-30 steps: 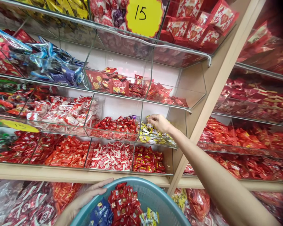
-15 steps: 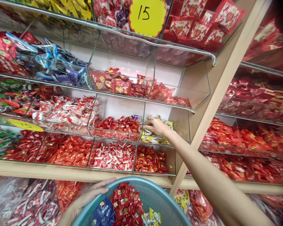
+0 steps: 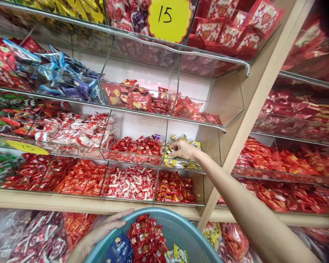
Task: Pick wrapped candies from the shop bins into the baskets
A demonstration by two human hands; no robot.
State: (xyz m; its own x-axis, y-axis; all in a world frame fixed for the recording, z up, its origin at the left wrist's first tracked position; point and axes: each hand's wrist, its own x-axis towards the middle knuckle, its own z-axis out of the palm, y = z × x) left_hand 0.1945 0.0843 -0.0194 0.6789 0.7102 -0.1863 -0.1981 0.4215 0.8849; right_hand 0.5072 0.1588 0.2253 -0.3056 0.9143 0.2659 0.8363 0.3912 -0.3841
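Observation:
My left hand (image 3: 111,227) grips the left rim of a blue-green plastic basket (image 3: 178,215), thumb side up. Inside the basket lie separate heaps of red-wrapped candies (image 3: 146,237), blue packets (image 3: 119,250) and a few yellow-and-white candies (image 3: 178,254). Stretched up to the shelf, my right hand (image 3: 184,149) reaches into a clear bin of yellow-and-white wrapped candies (image 3: 181,162). Its fingers are bent down and closed in among the wrappers; the fingertips are partly hidden by candies and the bin's front panel.
Clear dividers (image 3: 164,146) separate the bins. Red candies (image 3: 142,148) fill the bin to the left, and red-and-yellow packets (image 3: 174,188) lie below. A wooden upright (image 3: 244,120) stands right of my hand. A yellow price tag (image 3: 168,18) hangs above.
My right hand has dipped slightly lower into the yellow-and-white candies, its fingers curling more. My left hand and the basket stay nearly where they were.

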